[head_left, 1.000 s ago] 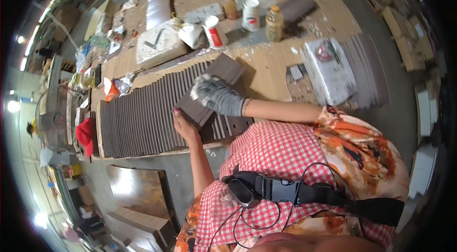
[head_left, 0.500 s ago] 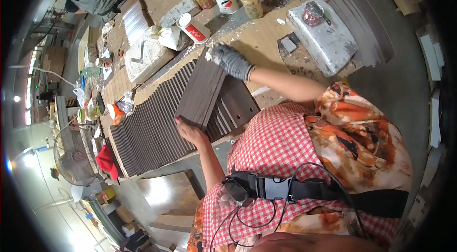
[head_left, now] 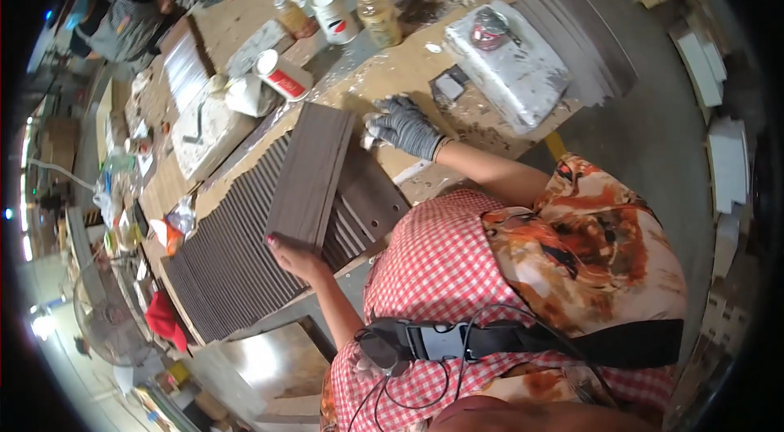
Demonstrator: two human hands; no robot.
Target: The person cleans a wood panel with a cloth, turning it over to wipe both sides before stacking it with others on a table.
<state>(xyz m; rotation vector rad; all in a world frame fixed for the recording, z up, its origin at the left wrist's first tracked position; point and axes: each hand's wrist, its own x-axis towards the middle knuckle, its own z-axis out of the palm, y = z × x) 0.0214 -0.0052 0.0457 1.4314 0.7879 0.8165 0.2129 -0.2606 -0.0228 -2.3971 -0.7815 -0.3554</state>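
Observation:
A dark brown wood-grain board (head_left: pixel 309 179) lies tilted in my left hand (head_left: pixel 298 259), whose fingers and thumb close round its near end. Beneath the board is a long row of overlapping dark strips (head_left: pixel 237 240). Another dark panel (head_left: pixel 369 191) with small round holes rests just to the right of the held board. My right hand (head_left: pixel 406 128), in a grey knit glove, is beside the board's far right edge, apart from it. Its fingers are bent round a small white wad (head_left: pixel 369 136), whose material I cannot make out.
White cans (head_left: pixel 333 15) and yellowish bottles (head_left: pixel 380 17) stand farther back on the stained worktable. A paint-smeared upturned tray (head_left: pixel 510 64) bears a small tin (head_left: pixel 490 30) at the right. Another person (head_left: pixel 122 24) works at the far left. A fan (head_left: pixel 110 313) stands left of the table.
My right hand has come away from the board's far end, toward its right side and nearer me. The board is turned more upright in view. The whole view has shifted.

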